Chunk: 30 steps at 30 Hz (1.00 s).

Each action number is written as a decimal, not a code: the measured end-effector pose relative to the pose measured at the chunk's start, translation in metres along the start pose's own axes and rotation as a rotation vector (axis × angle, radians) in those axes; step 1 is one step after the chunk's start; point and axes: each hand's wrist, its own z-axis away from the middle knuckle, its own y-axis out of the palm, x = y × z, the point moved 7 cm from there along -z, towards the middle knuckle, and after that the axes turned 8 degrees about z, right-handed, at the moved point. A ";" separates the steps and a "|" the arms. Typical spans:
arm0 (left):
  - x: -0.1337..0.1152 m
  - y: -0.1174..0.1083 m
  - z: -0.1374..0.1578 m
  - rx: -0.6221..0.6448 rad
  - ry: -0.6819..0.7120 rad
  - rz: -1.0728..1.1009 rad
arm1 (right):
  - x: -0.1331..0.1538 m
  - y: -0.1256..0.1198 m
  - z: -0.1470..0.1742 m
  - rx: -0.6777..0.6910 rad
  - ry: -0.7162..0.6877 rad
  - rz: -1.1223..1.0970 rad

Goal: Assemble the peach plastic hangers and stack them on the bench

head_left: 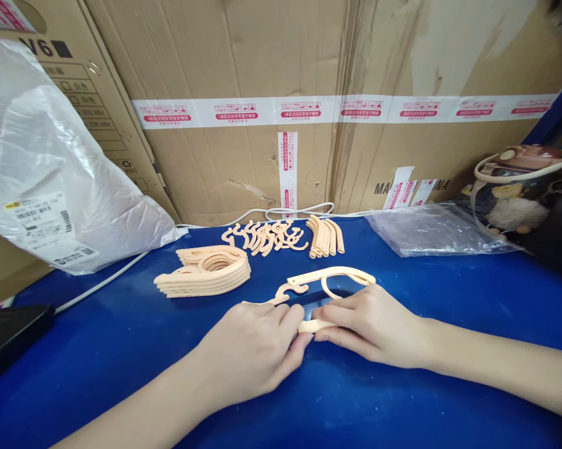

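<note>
Both of my hands are closed on a cream plastic folding hanger (pixel 325 274) low over the blue table. My left hand (pixel 262 346) pinches it at the near side, and the curved hook (pixel 290 291) rises just beyond its knuckles. My right hand (pixel 374 327) grips the right part, its fingers wrapped round a short cream arm that shows between the hands. One long arm of the hanger arches behind the right hand. The joint under my fingers is hidden. Beyond the left hand lies a stack of folded hangers (pixel 206 280).
Behind the hanger lie a pile of loose hooks (pixel 264 237) and several curved arm pieces (pixel 326 237). A white plastic bag (pixel 70 162) stands left, above a black device (pixel 16 340). Clear plastic (pixel 430 231) and a brown cup (pixel 519 181) are right. Cardboard boxes (pixel 238 168) wall the back.
</note>
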 end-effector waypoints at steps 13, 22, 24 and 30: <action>0.018 -0.003 0.002 0.101 -0.143 0.194 | -0.017 -0.044 0.005 -0.475 0.062 0.160; 0.019 -0.005 0.001 0.088 -0.145 0.163 | -0.049 -0.040 0.002 -0.391 0.262 0.115; 0.019 -0.004 0.001 0.091 -0.145 0.164 | -0.052 -0.033 0.000 -0.334 0.261 0.096; 0.007 0.000 0.002 0.151 0.010 0.308 | -0.050 -0.023 -0.003 -0.266 0.188 0.056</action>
